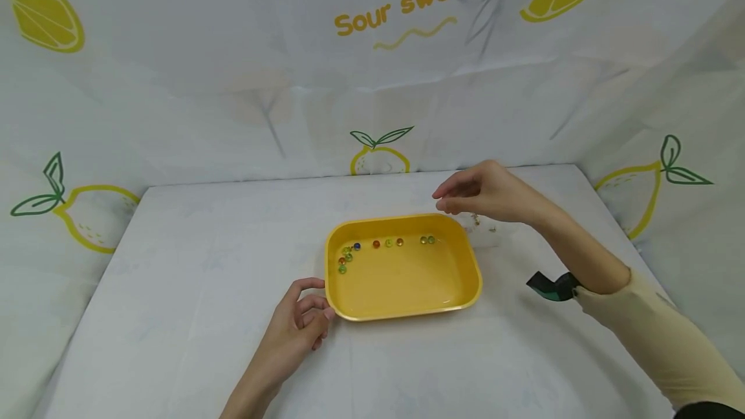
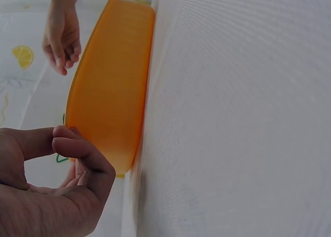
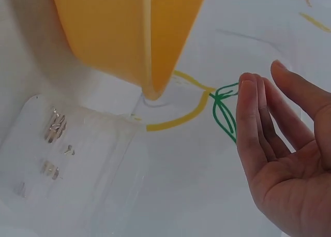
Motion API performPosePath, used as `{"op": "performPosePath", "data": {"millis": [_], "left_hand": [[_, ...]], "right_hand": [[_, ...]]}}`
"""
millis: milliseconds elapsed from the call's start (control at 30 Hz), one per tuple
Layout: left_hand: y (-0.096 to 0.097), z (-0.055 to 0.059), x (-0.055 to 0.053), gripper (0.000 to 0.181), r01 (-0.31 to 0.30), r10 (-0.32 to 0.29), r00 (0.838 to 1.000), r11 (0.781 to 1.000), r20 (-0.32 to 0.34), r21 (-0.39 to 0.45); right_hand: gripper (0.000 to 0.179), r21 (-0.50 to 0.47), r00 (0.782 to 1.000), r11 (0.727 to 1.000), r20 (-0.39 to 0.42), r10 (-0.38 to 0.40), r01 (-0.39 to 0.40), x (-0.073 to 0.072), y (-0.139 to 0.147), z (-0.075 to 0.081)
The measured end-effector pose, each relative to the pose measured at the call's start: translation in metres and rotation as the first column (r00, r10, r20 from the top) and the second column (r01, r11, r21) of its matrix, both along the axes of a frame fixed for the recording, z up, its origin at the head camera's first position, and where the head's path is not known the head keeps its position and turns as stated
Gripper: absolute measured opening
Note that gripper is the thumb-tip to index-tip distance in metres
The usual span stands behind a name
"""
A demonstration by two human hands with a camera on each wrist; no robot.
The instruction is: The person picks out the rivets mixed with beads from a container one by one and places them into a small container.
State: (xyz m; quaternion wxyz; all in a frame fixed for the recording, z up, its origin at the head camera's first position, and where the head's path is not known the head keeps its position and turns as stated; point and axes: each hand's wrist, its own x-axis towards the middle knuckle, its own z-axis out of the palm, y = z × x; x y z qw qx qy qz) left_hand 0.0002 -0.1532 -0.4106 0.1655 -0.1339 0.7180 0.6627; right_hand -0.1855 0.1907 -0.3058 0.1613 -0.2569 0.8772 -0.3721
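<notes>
A shallow yellow tray point(image 1: 401, 286) sits mid-table in the head view, with several glass marbles in it, green, amber, red and blue point(image 1: 357, 247), mostly along its far and left sides. My left hand point(image 1: 297, 319) holds the tray's near left corner, thumb and bent fingers at the rim; the left wrist view shows those fingertips against the orange-looking wall point(image 2: 111, 76). Above the far right corner hovers my right hand point(image 1: 485, 193). Its fingers lie together, thumb apart, and nothing shows between them in the right wrist view point(image 3: 282, 144).
A clear plastic container point(image 3: 98, 149) lies just right of the tray, with small gold-coloured bits point(image 3: 55, 126) in it. White cloth printed with lemons point(image 1: 378, 160) rises behind the table and at both sides. A dark strap point(image 1: 553, 286) sticks out from the right sleeve.
</notes>
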Motion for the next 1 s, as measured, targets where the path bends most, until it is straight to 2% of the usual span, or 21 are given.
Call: {"op": "performPosePath", "data": {"millis": [233, 533, 767, 1000], "left_hand": [[0.000, 0.000, 0.000, 0.050, -0.001, 0.001, 1.000, 1.000, -0.003, 0.010], [-0.001, -0.001, 0.001, 0.050, -0.003, 0.003, 1.000, 1.000, -0.006, 0.010], [-0.001, -0.002, 0.001, 0.050, -0.007, 0.007, 1.000, 1.000, -0.009, 0.011], [0.000, 0.000, 0.001, 0.049, -0.006, 0.006, 1.000, 1.000, -0.005, 0.006]], "right_hand": [[0.018, -0.009, 0.998, 0.999, 0.042, 0.048, -0.048, 0.000, -0.022, 0.003], [0.017, -0.021, 0.986, 0.988, 0.064, 0.154, -0.152, -0.003, -0.046, 0.000], [0.018, -0.011, 0.978, 0.983, 0.101, 0.182, -0.182, -0.004, -0.064, 0.000], [0.019, -0.009, 0.967, 0.970, 0.079, 0.244, -0.244, -0.005, -0.080, -0.006]]}}
